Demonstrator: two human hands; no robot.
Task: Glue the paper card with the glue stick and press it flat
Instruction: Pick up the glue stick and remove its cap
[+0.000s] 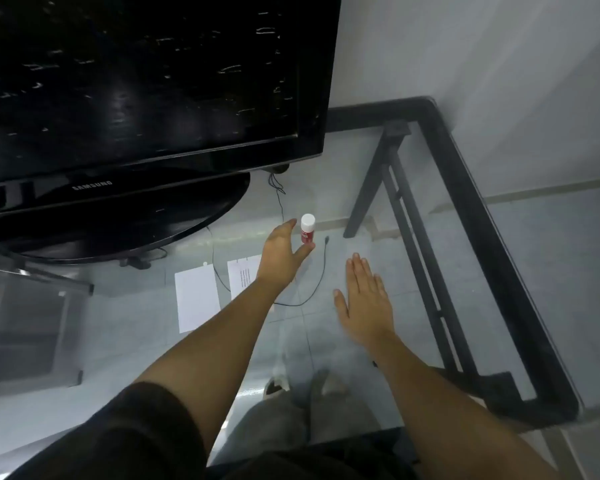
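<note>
Glue stick (307, 229) stood upright on the glass tabletop (430, 216), centre of frame, white cap on, red body below. Left hand (280, 255) reached to it with fingers (289, 226) spread open; index tip sat just left of the cap, thumb tip at or touching the base on the lower right. The stick stood in the gap between them, not yet gripped. Judged as the approach to a pick-up.

Two sheets lay lower left of the stick: a blank white paper card (197, 298) and a printed sheet (242, 275), the latter partly hidden under the left forearm. Both lay flat and near at hand, likely staged for gluing.

Right hand (363, 299) rested palm-down right of centre, fingers straight and open, holding nothing; probably bracing. A thin black cable (321, 271) looped between the hands. A television (146, 84) filled the upper left.
</note>
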